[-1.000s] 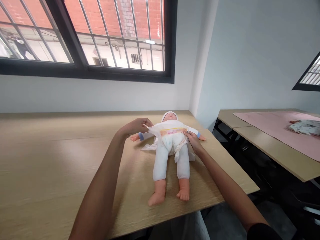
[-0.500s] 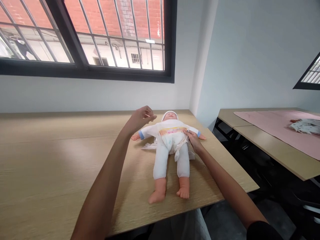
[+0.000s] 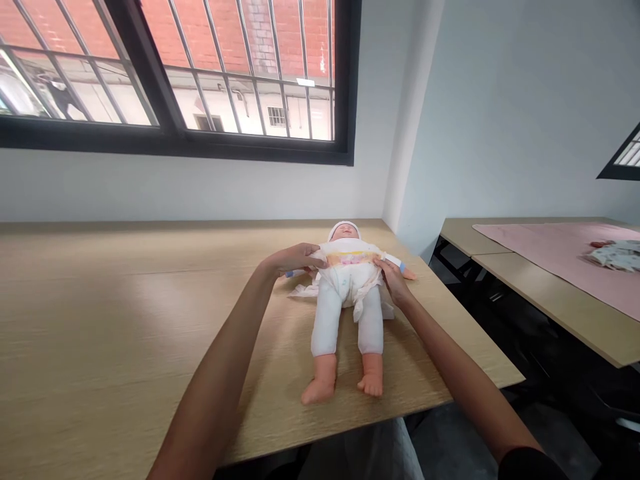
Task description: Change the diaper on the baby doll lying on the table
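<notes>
A baby doll in white clothes and a white cap lies on its back on the wooden table, feet toward me. Round its hips is a white diaper with a yellow and pink printed band at the waist. My left hand is at the diaper's left upper edge, fingers closed on it and covering part of the doll's arm. On the other side, my right hand pinches the diaper's right waist edge. Loose white material shows beside the doll's hips.
To the right stands a second table with a pink cloth and another clothed doll. Behind the doll are a wall and a barred window. The near table's right edge slants close to my right forearm.
My left hand has come down from above the doll's arm onto the diaper's left edge and closed there. My right hand stays at the right waist edge. The view has shifted slightly.
</notes>
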Tool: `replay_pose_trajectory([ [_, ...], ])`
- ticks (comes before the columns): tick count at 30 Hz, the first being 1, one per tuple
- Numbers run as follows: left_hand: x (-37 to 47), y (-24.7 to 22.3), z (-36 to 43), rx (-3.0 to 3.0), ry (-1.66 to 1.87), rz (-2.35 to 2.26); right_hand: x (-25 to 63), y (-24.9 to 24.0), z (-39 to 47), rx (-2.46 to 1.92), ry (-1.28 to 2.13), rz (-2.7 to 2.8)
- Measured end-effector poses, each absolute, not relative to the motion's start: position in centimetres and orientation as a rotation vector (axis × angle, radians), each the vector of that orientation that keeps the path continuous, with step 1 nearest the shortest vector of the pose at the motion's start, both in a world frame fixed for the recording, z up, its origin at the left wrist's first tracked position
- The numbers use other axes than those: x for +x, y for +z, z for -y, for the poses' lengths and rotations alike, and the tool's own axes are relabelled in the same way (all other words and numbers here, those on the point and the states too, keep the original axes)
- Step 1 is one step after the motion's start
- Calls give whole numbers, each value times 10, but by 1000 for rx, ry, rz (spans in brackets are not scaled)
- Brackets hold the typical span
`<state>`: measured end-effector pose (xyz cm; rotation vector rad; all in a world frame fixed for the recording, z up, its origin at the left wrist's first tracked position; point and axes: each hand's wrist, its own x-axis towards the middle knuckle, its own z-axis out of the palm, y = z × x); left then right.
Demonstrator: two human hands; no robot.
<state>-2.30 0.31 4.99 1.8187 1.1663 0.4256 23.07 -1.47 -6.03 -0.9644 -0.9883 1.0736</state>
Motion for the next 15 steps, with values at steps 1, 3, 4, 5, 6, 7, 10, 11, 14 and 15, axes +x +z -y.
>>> replay_pose_trajectory([
  [1,-23,47,-4,1789,445,-1116,231,-59,16,-972,1063,987],
  [3,-23,42,-8,1737,453,-1036,230,-57,19,-974,1042,1012],
  [4,-22,40,-9,1715,456,-1010,229,-56,20,-965,1037,1036],
  [5,-22,37,-11,1696,461,-986,228,-55,21,-956,1033,1065],
  [6,-21,35,-12,1680,468,-963,227,-55,21,-954,1029,1097],
  [7,-20,33,-13,1666,474,-941,227,-55,21,-962,1018,1127],
  [10,-19,29,-15,1645,486,-892,229,-59,18,-1023,929,1171],
  [11,-18,29,-15,1642,489,-886,230,-61,16,-1045,887,1177],
  [14,-17,30,-12,1628,495,-867,234,-64,11,-1108,766,1199],
  [15,-17,32,-11,1624,491,-856,235,-65,10,-1124,734,1212],
])
